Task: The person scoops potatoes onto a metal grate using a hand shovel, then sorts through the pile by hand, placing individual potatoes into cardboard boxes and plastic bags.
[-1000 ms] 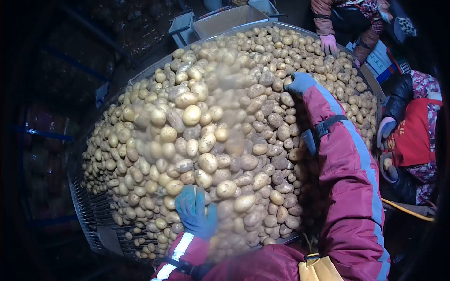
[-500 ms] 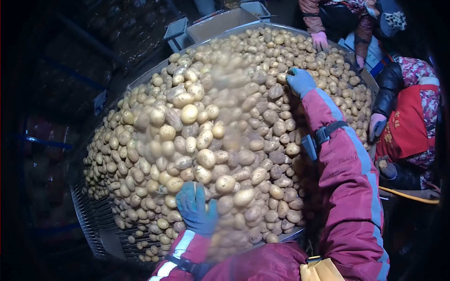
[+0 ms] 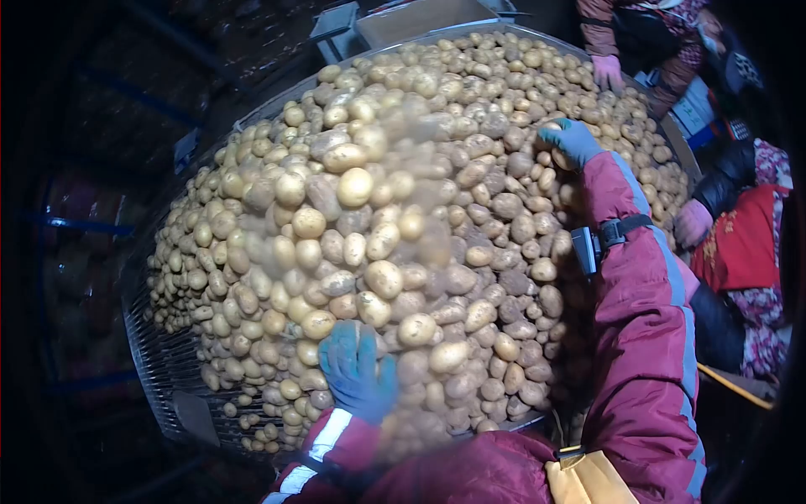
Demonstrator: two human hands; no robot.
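A large heap of potatoes [image 3: 383, 279] fills the broad metal table before me, some pale and clean, others dusted with dark soil. My left hand [image 3: 359, 374], in a blue-grey glove with teal fingertips, rests palm down on the near part of the heap with its fingers apart. Stretched far out to the right, my right hand [image 3: 575, 141] wears a matching glove. Its fingers curl round a potato [image 3: 547, 133] that shows partly at the fingertips. A blurred smear over the middle of the view hides some of the potatoes.
Slatted metal bars [image 3: 159, 382] form the table's left end. Grey bins [image 3: 336, 29] and a carton [image 3: 424, 18] stand behind the far rim. A co-worker's pink glove [image 3: 607, 72] touches the heap at top right; another person's gloved hand [image 3: 693, 223] is at the right edge.
The view has shifted slightly, moving my right arm rightward in the picture. My right fingers have closed round a potato. My left hand stays on the heap.
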